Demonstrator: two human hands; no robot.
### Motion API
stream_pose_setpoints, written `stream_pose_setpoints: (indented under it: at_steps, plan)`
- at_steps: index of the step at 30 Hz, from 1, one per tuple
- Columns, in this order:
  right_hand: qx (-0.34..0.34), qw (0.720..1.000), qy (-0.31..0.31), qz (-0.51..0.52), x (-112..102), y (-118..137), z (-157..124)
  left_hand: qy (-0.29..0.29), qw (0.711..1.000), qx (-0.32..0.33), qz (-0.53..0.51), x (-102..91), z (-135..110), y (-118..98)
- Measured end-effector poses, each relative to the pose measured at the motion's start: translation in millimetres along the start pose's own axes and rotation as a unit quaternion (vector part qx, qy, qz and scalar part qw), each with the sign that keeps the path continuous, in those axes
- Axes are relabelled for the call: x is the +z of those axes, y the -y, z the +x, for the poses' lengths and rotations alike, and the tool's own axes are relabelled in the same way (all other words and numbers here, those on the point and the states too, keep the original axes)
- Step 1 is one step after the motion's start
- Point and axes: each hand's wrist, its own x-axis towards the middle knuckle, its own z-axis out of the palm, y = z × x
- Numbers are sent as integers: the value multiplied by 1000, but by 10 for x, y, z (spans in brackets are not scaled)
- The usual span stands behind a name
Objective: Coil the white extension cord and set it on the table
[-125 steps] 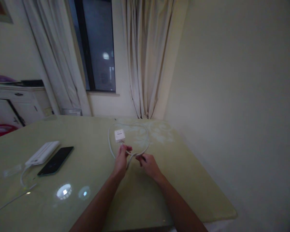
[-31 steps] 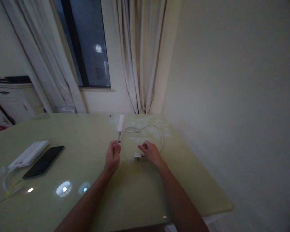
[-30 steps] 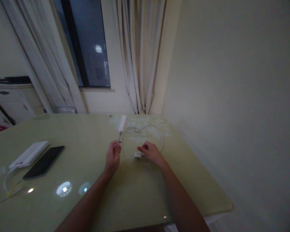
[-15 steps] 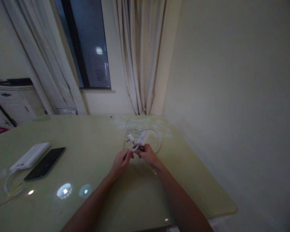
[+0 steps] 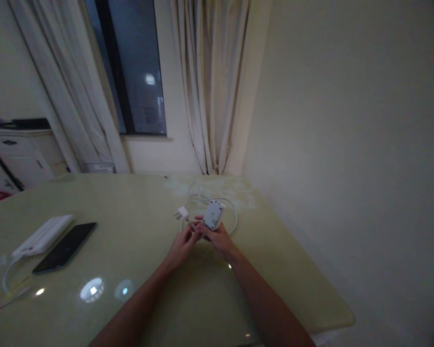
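My right hand [image 5: 221,239] is closed on a small white power strip [image 5: 213,215], whose flat side with dark corner spots faces up toward me. My left hand [image 5: 183,242] pinches the white cord just below a pronged plug [image 5: 183,212], which points up and left. The fingertips of both hands meet, and part of the cord is hidden among them. Behind them the rest of the white cord [image 5: 235,212] lies in loose loops on the table.
A white power bank [image 5: 45,234] with a cable attached and a black phone [image 5: 65,247] lie on the left of the glossy table [image 5: 130,207]. A wall [image 5: 329,168] runs along the right side. Curtains [image 5: 213,96] and a window [image 5: 139,72] stand behind.
The power strip has turned over in my right hand, so a different side faces me. The plug has shifted left and now points up-left. My hands have come together.
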Motion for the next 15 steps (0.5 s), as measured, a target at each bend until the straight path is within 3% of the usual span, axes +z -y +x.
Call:
stream_pose_setpoints:
  at_steps: [4, 9, 12, 15]
  plan:
    - [-66, 994, -6, -89, -38, 22, 17, -12, 996, -14, -89, -10, 47, -60]
    - [-141, 961, -185, -147, -206, 49, 118, -128, 990, 20, -48, -27, 60, -116]
    - [-84, 960, -250, -96, -283, 46, 165, -79, 994, 57, 44, 7, 29, -103]
    - [-51, 964, -260, -36, -275, 30, 182, -26, 989, 88, 112, 31, -1, -55]
